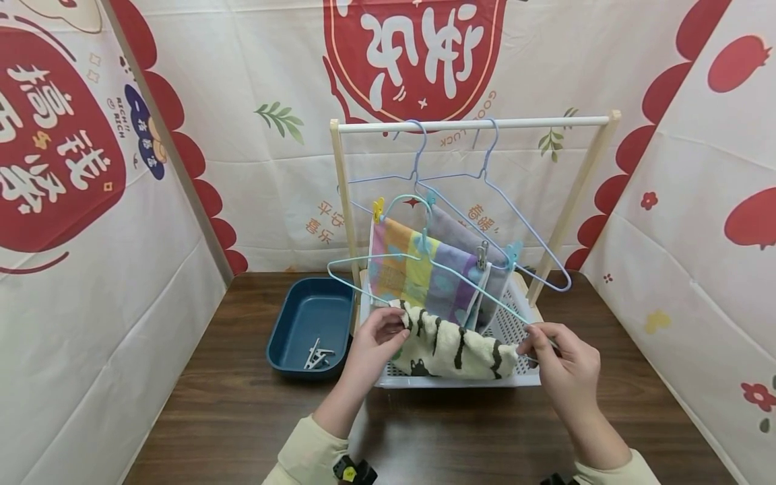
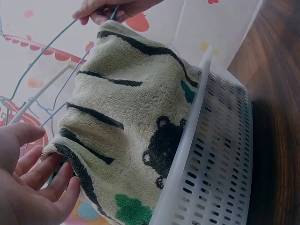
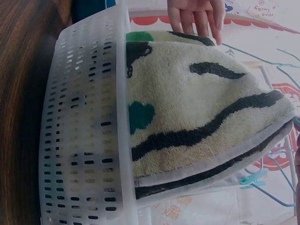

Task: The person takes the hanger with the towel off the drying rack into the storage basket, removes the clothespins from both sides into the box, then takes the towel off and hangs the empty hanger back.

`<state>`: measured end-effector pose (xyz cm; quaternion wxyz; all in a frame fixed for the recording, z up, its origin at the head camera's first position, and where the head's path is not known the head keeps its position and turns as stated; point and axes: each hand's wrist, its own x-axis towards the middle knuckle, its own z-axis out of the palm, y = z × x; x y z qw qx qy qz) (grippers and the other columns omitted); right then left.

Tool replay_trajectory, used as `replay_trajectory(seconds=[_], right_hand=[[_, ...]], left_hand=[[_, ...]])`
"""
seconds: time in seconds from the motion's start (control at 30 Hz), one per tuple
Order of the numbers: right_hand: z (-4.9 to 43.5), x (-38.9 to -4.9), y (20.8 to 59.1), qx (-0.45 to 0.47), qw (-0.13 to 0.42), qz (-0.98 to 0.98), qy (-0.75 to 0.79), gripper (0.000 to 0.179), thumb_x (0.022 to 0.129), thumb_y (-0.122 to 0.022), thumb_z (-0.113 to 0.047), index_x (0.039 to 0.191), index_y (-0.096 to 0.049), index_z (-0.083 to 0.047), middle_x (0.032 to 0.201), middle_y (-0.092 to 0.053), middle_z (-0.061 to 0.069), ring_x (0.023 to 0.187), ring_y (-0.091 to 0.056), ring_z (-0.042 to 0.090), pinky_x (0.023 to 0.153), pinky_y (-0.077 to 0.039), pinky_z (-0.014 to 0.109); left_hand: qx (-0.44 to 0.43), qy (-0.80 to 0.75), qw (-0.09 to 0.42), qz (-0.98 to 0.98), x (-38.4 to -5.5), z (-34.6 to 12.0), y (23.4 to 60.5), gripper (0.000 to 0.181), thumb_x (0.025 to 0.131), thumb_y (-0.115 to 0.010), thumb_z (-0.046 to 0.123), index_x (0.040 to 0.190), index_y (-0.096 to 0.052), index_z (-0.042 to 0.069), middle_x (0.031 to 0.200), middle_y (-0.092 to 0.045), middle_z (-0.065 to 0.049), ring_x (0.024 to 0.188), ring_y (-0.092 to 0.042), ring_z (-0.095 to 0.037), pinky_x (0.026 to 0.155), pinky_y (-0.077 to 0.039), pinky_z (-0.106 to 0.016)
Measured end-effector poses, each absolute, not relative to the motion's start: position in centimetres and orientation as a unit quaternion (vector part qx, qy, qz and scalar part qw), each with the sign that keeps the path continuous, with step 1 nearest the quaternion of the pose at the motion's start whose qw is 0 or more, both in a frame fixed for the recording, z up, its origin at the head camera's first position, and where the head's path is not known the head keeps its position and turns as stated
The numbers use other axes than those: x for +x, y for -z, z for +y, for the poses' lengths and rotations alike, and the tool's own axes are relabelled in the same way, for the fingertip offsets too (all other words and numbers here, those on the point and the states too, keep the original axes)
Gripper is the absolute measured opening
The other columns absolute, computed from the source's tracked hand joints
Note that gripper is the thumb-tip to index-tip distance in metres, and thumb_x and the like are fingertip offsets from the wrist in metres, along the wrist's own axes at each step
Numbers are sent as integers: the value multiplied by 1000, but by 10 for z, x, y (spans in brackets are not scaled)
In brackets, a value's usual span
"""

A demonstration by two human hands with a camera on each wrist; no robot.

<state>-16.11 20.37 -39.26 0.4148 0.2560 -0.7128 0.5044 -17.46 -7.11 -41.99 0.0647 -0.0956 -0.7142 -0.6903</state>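
Note:
A cream hand towel with dark stripes and a bear print [image 1: 451, 343] hangs over the lower bar of a mint-green hanger [image 1: 479, 291], bunched along its top, its lower part inside the white basket. My left hand [image 1: 378, 340] is at the towel's left end. In the left wrist view its fingers [image 2: 44, 171] touch the towel's edge from beneath, the thumb standing apart. At the other end, my right hand [image 1: 564, 357] pinches the right corner of the hanger. Behind it, a checked multicoloured towel [image 1: 418, 269] and a grey towel [image 1: 463, 232] hang with clothespins on them.
A perforated white basket [image 1: 448, 382] stands under a wooden-legged rack with a white rail [image 1: 455, 125]. Two lilac hangers [image 1: 418, 158] hang from the rail. Left of the basket, a dark blue tray [image 1: 281, 330] contains several clips [image 1: 318, 355]. Printed cloth walls enclose the table.

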Motion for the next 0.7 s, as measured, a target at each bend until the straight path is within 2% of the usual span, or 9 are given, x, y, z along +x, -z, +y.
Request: replay_trajectory(seconds=[0.2,0.4,0.57,0.7], right_hand=[[200,-166,399,251,415,-715,-504,13,82,-61,22,78,-65,10,60,-62,6,53,-57,-1,54,-46,9],[194,-169,403,251,413,-720,-497,13,82,-63,20,80,-67,8,62,-63,6,52,-57,1,52,-46,10],[188,-170,406,253,413,-720,-497,9,85,-64,14,81,-67,7,62,-64,5,52,-56,2,52,-45,10],[180,-169,408,255,412,-719,-498,13,83,-63,18,80,-67,6,61,-63,7,50,-54,2,51,-44,10]], left_hand=[[-99,684,69,-719,-174,-67,420,30,90,-68,6,119,-61,2,109,-65,-13,103,-62,-26,87,-51,-34],[-101,684,78,-719,-173,-61,420,29,89,-69,5,117,-61,3,108,-65,-13,101,-63,-26,87,-51,-35],[-97,683,73,-720,-163,-55,406,28,89,-68,1,116,-61,-1,107,-63,-15,100,-62,-28,89,-49,-43],[-93,674,71,-730,-156,-50,397,28,88,-66,-4,115,-60,-4,107,-62,-18,100,-62,-32,89,-48,-48]])
